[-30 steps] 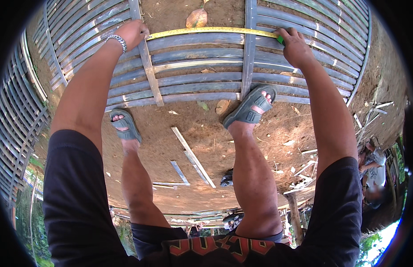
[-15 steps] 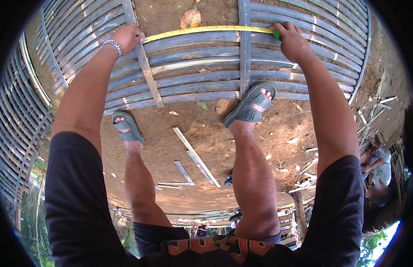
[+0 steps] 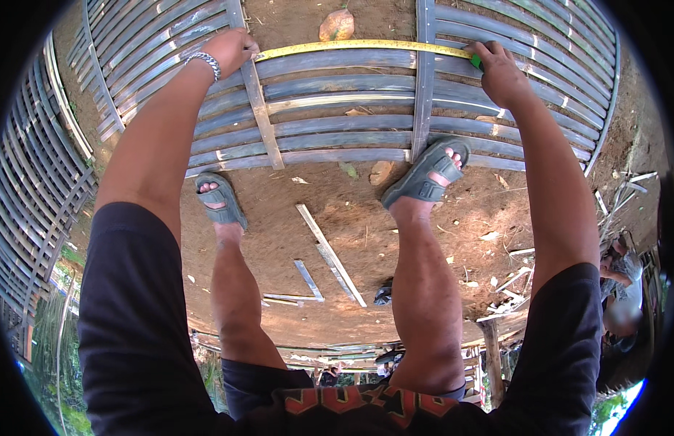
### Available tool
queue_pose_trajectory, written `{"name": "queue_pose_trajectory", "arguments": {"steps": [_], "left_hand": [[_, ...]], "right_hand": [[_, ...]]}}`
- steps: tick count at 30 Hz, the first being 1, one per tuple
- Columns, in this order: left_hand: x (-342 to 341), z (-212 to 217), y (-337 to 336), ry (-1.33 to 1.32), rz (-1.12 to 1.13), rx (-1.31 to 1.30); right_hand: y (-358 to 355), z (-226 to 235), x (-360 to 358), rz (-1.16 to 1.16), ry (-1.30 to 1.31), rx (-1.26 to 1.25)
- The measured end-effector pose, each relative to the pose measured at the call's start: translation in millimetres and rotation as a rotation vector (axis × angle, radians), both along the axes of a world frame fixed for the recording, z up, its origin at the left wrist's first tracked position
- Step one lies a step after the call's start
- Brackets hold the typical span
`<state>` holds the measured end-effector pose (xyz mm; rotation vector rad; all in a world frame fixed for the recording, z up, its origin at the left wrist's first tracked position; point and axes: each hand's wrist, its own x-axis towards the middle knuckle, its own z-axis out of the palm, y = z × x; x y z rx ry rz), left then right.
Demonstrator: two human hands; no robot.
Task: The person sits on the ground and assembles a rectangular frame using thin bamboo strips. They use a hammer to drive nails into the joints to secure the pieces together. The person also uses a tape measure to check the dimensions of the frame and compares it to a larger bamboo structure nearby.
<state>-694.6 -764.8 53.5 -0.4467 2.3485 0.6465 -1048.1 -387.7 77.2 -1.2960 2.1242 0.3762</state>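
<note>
Holding the yellow tape measure (image 3: 337,46) stretched across the slatted panel (image 3: 340,86), pinched at its tip in the left hand (image 3: 231,49) and gripped around its green case (image 3: 477,62) in the right hand (image 3: 504,76), probably light, springy and easily twisted, so best held by both ends.

1. Tape (image 3: 337,46): marks are too small to read; left tip is hidden in the left hand (image 3: 231,51).
2. Green case (image 3: 477,62), at the tape's right end: mostly hidden by the right hand (image 3: 502,74).
3. Crosspiece (image 3: 425,87), under the tape: cut off by the top edge.
4. Dark thing (image 3: 382,293), below the tape: too small to tell.
5. Another person (image 3: 626,291), right of the tape and lower: head is blurred.
</note>
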Motion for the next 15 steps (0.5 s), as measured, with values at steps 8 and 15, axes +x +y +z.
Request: {"name": "queue_pose_trajectory", "arguments": {"steps": [8, 15], "left_hand": [[2.0, -0.2, -2.2, -0.004, -0.002, -0.001], [0.3, 1.1, -0.4, -0.041, 0.011, -0.045]], "right_hand": [[-4.1, 3.2, 4.8, -0.012, 0.035, 0.056], [-5.3, 5.4, 3.6, -0.011, 0.016, 0.065]]}}
